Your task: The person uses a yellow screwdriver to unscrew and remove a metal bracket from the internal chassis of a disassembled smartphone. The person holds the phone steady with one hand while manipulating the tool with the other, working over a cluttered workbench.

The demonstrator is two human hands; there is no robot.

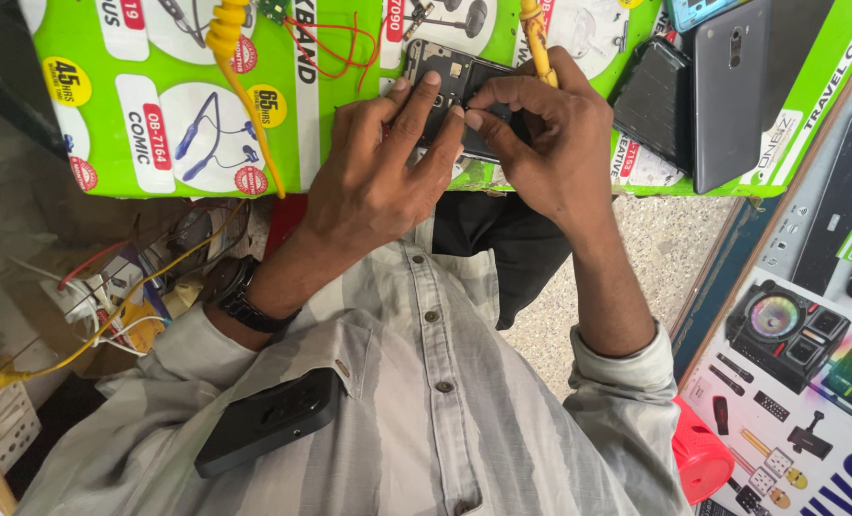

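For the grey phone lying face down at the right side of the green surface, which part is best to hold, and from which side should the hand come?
Probably the grey phone is best pinched across its two long edges near the lower end, approaching from above. It lies flat with its back up, and its lower end reaches the edge of the green surface. A black device sits close along its left edge, so fingers have little room higher up there.

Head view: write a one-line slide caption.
Both hands, left and right, work on an opened phone over a green poster.
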